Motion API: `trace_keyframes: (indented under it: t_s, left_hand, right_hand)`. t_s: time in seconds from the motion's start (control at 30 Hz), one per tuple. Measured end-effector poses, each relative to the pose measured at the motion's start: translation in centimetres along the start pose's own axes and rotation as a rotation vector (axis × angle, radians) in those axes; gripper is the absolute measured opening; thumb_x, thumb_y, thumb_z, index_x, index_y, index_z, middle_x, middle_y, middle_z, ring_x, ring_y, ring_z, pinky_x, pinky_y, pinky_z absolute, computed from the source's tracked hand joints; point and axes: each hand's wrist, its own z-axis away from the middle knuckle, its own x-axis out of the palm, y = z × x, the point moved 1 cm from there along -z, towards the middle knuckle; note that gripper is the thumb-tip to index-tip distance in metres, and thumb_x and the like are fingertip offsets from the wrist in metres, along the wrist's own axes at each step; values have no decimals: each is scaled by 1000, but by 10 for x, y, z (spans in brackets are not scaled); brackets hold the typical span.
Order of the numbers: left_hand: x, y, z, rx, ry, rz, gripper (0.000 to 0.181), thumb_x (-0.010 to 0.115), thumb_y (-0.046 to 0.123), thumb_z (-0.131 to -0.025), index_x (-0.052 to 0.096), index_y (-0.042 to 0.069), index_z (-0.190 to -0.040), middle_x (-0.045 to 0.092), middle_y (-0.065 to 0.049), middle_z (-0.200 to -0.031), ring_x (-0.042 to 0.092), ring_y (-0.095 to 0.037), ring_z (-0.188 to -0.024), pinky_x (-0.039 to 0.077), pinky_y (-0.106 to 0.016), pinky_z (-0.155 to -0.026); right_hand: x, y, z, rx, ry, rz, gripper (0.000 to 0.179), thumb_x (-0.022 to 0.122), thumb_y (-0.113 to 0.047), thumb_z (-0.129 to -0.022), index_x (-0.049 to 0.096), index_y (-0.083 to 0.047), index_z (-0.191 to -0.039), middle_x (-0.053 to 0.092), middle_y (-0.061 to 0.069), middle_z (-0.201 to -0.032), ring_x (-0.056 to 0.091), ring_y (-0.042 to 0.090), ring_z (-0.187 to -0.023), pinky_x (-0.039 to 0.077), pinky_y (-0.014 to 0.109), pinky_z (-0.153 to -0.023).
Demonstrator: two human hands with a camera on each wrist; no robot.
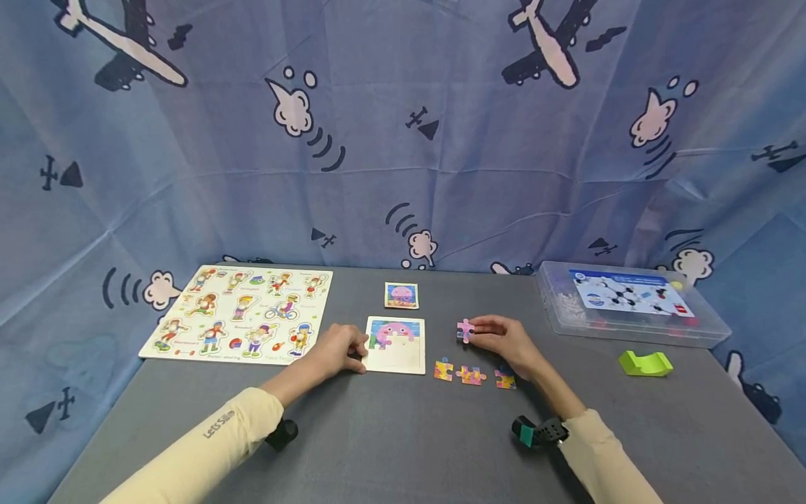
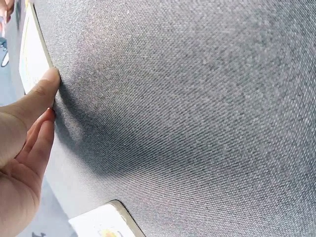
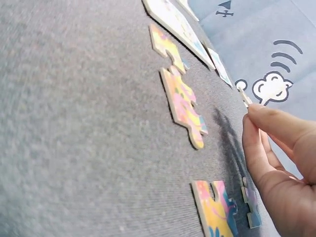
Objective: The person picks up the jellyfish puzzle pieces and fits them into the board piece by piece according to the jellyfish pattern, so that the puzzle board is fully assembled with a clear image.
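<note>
A puzzle board [image 1: 395, 358] with a partly filled pink cartoon picture lies mid-table. My left hand [image 1: 340, 348] holds its left edge, with thumb and fingers [image 2: 42, 143] against the rim. My right hand [image 1: 506, 343] pinches a pink puzzle piece [image 1: 465, 330] above the table, right of the board. That piece shows only edge-on [image 3: 244, 97] in the right wrist view. Below lie loose puzzle pieces: one yellow-orange [image 1: 443, 369], one pink and yellow [image 1: 471, 376] and one yellow and blue [image 1: 505, 379]. Another piece [image 3: 251, 203] lies close under the right hand.
Behind the board lies a small picture card [image 1: 401, 295]. A large illustrated board [image 1: 242, 315] covers the back left. At the back right stands a clear plastic box [image 1: 630, 308], with a green curved block [image 1: 646, 364] in front. A blue curtain [image 1: 403, 140] hangs behind the table.
</note>
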Motion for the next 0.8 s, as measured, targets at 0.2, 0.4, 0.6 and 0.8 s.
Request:
trace_keyframes:
  t_s: [0.2, 0.4, 0.6, 0.8]
  left_hand:
    - [1, 0, 0, -9, 8, -18, 21, 87, 5, -63, 72, 2, -76, 69, -18, -106, 67, -30, -93, 44, -25, -65]
    - [2, 0, 0, -13, 11, -33, 22, 87, 6, -63, 72, 2, -78, 69, -17, -105, 67, -29, -93, 45, -26, -65]
    - [2, 2, 1, -27, 14, -23, 21, 87, 5, -63, 71, 2, -77, 69, -18, -106, 67, -29, -94, 45, -27, -66]
    - [2, 1, 1, 1, 19, -31, 22, 88, 5, -61, 70, 3, -74, 69, -18, -103, 67, -26, -88, 44, -26, -64]
  right_hand:
    - [-1, 0, 3, 36, 6, -48, 45, 69, -3, -86, 53, 13, -125, 63, 7, -101, 61, 8, -87, 51, 23, -76]
    - [1, 3, 5, 66, -12, -82, 47, 70, -6, -86, 53, 12, -126, 65, 3, -100, 62, 8, -87, 52, 24, -76]
    - [6, 5, 4, 63, -44, -126, 46, 68, -4, -87, 51, 13, -126, 66, 1, -99, 63, 7, -88, 52, 24, -77]
    - [13, 5, 3, 38, -48, -106, 45, 69, -5, -86, 54, 13, -124, 67, 5, -100, 63, 7, -87, 52, 25, -77]
